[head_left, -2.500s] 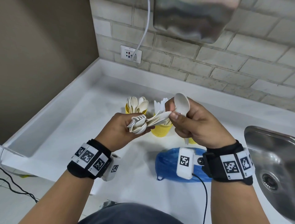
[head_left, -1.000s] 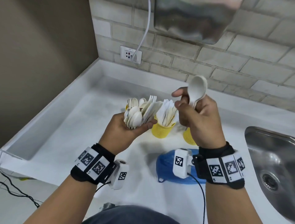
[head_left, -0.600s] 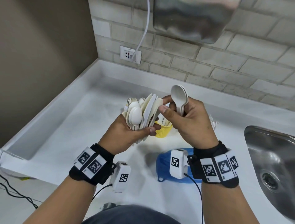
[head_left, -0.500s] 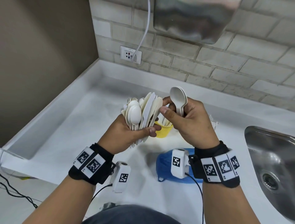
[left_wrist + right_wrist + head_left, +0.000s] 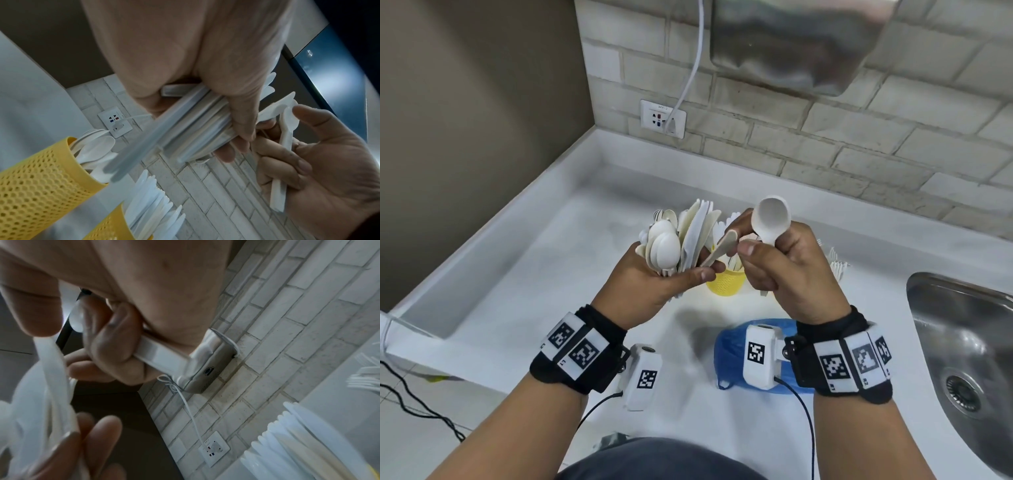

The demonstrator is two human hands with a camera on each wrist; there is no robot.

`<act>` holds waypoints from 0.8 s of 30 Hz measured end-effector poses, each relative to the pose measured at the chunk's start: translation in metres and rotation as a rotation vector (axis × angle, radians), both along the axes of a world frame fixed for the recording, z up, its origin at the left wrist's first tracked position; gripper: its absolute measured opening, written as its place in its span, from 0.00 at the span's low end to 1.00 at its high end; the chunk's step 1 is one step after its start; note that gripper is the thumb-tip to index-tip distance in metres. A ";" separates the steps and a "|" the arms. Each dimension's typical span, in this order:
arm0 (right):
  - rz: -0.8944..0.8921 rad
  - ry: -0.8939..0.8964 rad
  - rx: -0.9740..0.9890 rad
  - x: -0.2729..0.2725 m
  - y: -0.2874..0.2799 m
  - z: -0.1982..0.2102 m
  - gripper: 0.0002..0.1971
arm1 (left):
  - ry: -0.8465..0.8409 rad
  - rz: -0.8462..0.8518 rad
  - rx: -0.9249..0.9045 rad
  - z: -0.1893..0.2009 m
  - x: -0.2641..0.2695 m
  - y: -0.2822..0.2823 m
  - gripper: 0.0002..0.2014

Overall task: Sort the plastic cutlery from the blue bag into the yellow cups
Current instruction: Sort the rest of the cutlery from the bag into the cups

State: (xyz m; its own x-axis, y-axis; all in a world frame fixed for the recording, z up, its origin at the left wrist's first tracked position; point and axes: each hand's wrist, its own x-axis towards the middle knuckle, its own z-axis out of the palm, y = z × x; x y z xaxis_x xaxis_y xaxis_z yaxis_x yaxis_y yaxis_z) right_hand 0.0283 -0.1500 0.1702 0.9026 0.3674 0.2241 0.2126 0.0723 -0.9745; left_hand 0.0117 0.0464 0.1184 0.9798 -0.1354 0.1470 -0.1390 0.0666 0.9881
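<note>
Left hand is gripping a fanned bundle of white plastic cutlery above the counter: smooth rounded spoon bowls at the left of the bundle, flat knife blades at the right, handles clamped between thumb and curled fingers. In the left wrist view the handles are showing as flat translucent strips packed side by side.

Right hand is curling around the handle of a white plastic spoon, bowl upright and facing the camera. Its forefinger and thumb are also pinching the tip of one cream-coloured piece sticking out of the bundle. The two hands are nearly touching.

Yellow cups are standing on the counter behind the hands. The middle cup is perforated, mesh-like plastic and is holding serrated knives. The left wrist view is showing another perforated yellow cup holding spoons. Fork tines are poking out right of the right hand; their cup is hidden.

The blue bag, thin crinkled plastic, is lying flattened on the counter just below the right wrist.

Stainless steel sink is sitting at the right. A white wall socket with a white cable plugged in is mounted on the pale brick-pattern tiles. No legible writing.
</note>
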 end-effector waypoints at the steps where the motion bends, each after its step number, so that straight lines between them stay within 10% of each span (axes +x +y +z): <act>1: -0.016 0.009 0.004 0.001 0.001 -0.001 0.09 | -0.010 0.008 0.016 0.000 -0.001 -0.002 0.09; 8: -0.293 -0.128 0.133 0.001 0.001 -0.002 0.08 | -0.227 0.167 0.252 -0.007 0.006 0.002 0.03; 24: -0.180 -0.288 -0.274 -0.017 0.026 -0.002 0.08 | -0.244 0.290 0.448 -0.021 0.016 0.011 0.10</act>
State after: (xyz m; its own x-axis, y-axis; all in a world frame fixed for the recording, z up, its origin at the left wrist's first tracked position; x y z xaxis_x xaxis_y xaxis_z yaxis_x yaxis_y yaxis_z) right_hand 0.0112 -0.1244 0.1686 0.8726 0.2909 0.3923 0.4640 -0.2434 -0.8517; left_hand 0.0278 0.0575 0.0972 0.9310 0.0320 0.3636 -0.3166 -0.4247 0.8482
